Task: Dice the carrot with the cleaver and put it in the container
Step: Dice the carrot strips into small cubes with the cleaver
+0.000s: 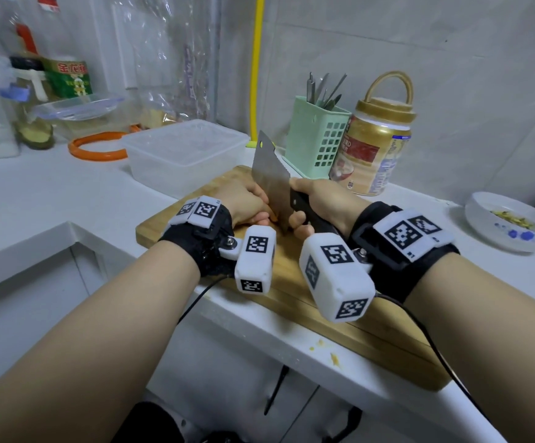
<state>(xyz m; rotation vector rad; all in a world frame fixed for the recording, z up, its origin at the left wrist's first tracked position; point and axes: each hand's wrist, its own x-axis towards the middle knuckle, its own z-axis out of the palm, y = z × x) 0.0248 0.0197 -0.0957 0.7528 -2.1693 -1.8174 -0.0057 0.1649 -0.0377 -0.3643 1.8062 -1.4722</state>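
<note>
Now | cleaver blade upright, tip pointing away | right hand grips handle

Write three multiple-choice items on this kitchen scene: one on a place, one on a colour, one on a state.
1. The clear plastic container sits
A. behind the cutting board
B. in the white bowl
C. on the floor

2. The utensil holder is
A. red
B. pale green
C. black

3. The right hand
A. lies flat
B. grips the cleaver handle
C. holds a jar

Key: 1 A, it stands past the board's far edge. 2 B, its slotted walls are mint. 3 B, its fingers wrap the black handle.
</note>
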